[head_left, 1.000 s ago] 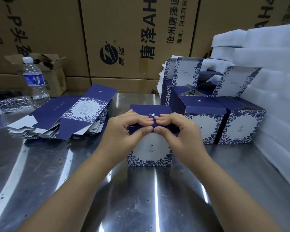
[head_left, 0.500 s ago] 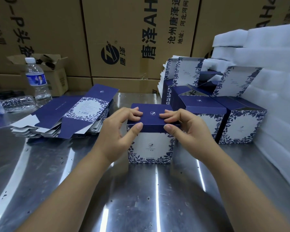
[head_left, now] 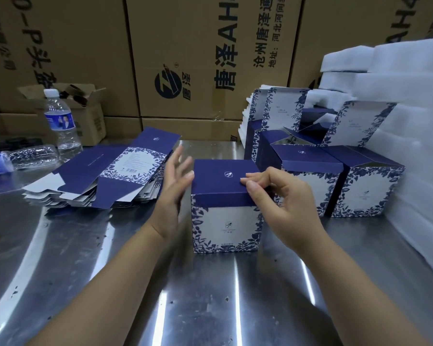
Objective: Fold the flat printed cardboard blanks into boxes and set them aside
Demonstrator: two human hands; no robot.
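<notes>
A folded box [head_left: 225, 221], navy on top with white sides and a blue leaf print, stands upright on the steel table [head_left: 185, 295] in front of me. My right hand [head_left: 283, 206] pinches its top right front corner between thumb and fingers. My left hand [head_left: 174, 191] hovers just left of the box with its fingers spread and straight, holding nothing. A fanned stack of flat printed blanks [head_left: 105, 178] lies to the left. Several folded boxes [head_left: 335, 176] stand in a group at the right, some with open lids.
White foam sheets [head_left: 398, 121] are piled along the right side. A water bottle [head_left: 61, 126] stands at the back left beside a crushed one [head_left: 23, 156] and a small open carton [head_left: 85, 111]. Large brown cartons [head_left: 198, 58] wall off the back.
Both hands were pressing the lid down at the front edge. The left hand has since lifted off and opened to the left; the right hand has shifted to the box's right corner.
</notes>
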